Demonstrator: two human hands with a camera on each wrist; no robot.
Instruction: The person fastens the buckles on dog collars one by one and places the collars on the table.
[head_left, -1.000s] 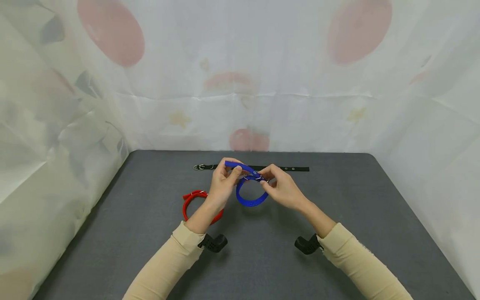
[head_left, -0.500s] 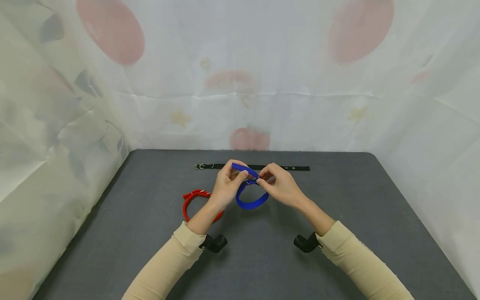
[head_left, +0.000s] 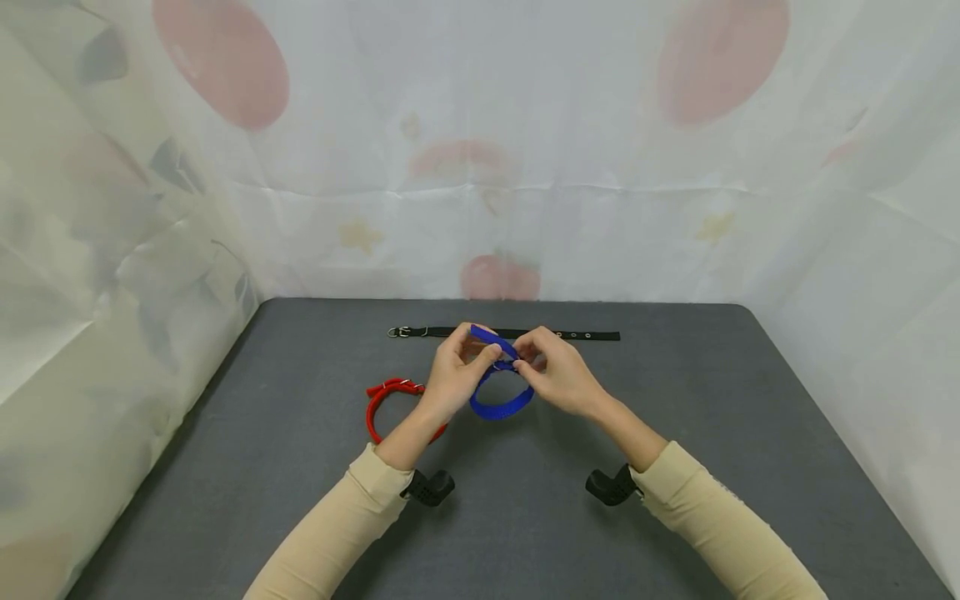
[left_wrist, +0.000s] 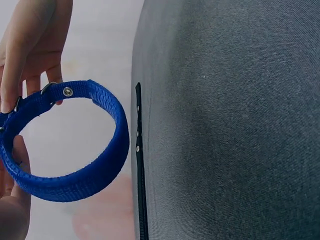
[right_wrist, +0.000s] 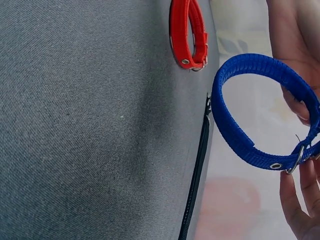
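Blue webbing sits in our grip: both hands meet at the buckle end of the blue collar (head_left: 501,398), held up off the desk (head_left: 675,467) near its middle. Our left hand (head_left: 455,375) pinches the loose strap tip with thumb and fingers curled round it, and our right hand (head_left: 553,372) pinches the band at the metal ring, fingers curled as well. From the head view the buckle itself is mostly hidden behind our fingertips, so we cannot tell how far the strap is threaded. The left wrist view shows the blue collar (left_wrist: 75,145) as a closed loop with one rivet, our left hand's fingers (left_wrist: 30,45) cut off at the frame edge. The right wrist view shows the same loop (right_wrist: 255,110) with its ring low at the right and only parts of our right hand's fingers (right_wrist: 300,210).

Just beside our left wrist, a red collar (head_left: 386,404) lies on the desk as a closed loop, partly covered by the forearm. Behind our hands a black collar (head_left: 585,336) lies stretched flat, its buckle at the left end and its middle hidden by our hands. We count three collars: one blue, one red, one black. Pale patterned sheeting (head_left: 480,150) closes in the desk on three sides.
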